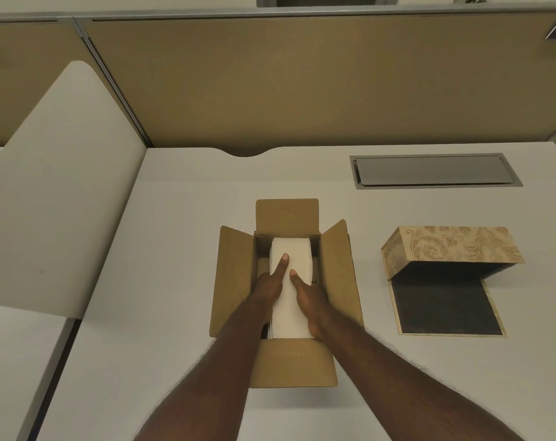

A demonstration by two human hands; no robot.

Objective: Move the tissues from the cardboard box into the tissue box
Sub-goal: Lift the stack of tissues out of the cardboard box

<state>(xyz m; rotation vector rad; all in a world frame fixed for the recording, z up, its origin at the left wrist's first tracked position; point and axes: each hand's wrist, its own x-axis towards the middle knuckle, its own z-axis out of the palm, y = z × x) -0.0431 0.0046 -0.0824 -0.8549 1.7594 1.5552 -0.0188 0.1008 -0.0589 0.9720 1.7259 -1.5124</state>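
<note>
I have my left hand [270, 286] and right hand [308, 300] flanking the tissues [292, 249] inside the cardboard box [235, 275], thumbs on top; whether the fingers grip I cannot tell. Tissue box [451, 246] waits open, right of it.

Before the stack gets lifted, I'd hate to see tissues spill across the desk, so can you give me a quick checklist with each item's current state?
1. Cardboard box flaps folded out, opening free: ok.
2. Both hands on the tissue stack, left hand and right hand on either side: ok.
3. Fingers under the stack: cannot tell.
4. Tissue box open, lid flap flat on the desk: ok.
5. Path from box to tissue box free of objects: ok.
</note>
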